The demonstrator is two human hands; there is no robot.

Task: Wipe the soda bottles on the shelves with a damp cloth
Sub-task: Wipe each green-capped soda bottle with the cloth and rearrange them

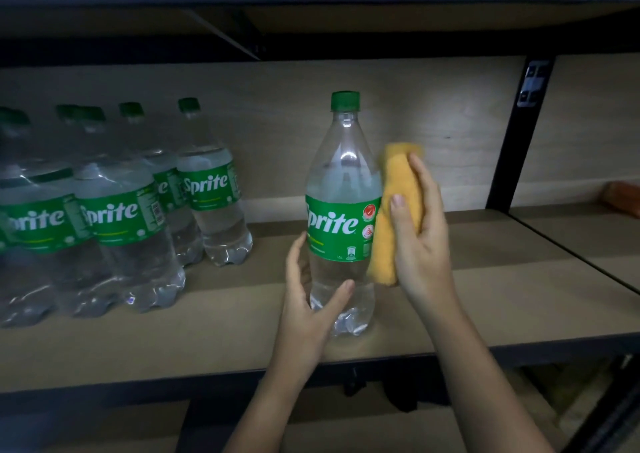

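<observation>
Left of the lone bottle [341, 210], the grouped bottles [114, 217] are cut by the picture's left edge, and the rear ones are partly hidden behind the front ones. Far right of it, an orange object [623, 194] is blurred and cropped. The left hand's [311, 300] fingers vanish behind that bottle.

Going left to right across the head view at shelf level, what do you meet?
Group of Sprite bottles → left hand → single Sprite bottle → yellow cloth → right hand → black shelf post → orange thing, too blurred to name.
</observation>
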